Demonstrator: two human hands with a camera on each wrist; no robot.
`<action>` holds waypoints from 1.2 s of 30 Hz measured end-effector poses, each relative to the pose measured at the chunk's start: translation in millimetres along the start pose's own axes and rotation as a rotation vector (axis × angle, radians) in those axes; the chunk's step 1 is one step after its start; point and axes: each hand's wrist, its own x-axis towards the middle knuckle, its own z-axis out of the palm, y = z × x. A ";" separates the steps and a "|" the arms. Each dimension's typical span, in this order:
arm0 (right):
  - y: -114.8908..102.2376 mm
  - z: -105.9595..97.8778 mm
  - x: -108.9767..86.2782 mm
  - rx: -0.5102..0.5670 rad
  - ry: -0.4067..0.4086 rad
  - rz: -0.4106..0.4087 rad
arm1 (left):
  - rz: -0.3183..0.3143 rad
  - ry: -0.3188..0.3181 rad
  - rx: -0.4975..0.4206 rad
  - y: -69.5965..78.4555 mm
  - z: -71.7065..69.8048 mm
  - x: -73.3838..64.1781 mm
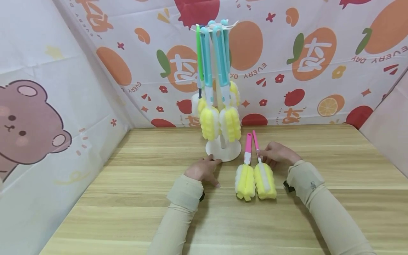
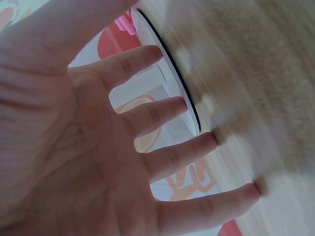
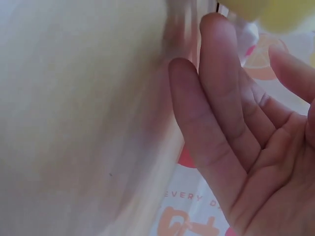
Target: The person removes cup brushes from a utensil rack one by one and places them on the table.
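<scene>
Two sponge brushes with pink handles lie side by side on the table, a left brush and a right brush. My right hand is beside the right brush, its fingertips at the neck below the pink handle. In the right wrist view the fingers are loosely extended, the thumb apart from them, and yellow sponge shows at the top. My left hand is spread on the table, fingertips at the round white base of a stand. The left wrist view shows straight fingers against the base's rim.
Several sponge brushes hang on the stand, among them turquoise-handled ones and one with a bright green handle. The wooden table runs back to a fruit-print cloth. A bear-print cloth covers the left side.
</scene>
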 end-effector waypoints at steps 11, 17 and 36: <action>-4.8 -6.4 -4.2 0.052 0.052 0.005 | -0.004 0.005 -0.003 -0.6 1.0 0.6; -6.7 -9.9 -4.5 0.042 0.081 0.008 | -0.008 0.004 -0.005 -0.5 1.0 0.8; -14.5 -10.1 -6.8 0.038 0.140 -0.079 | 0.010 0.003 0.013 -0.5 0.2 0.1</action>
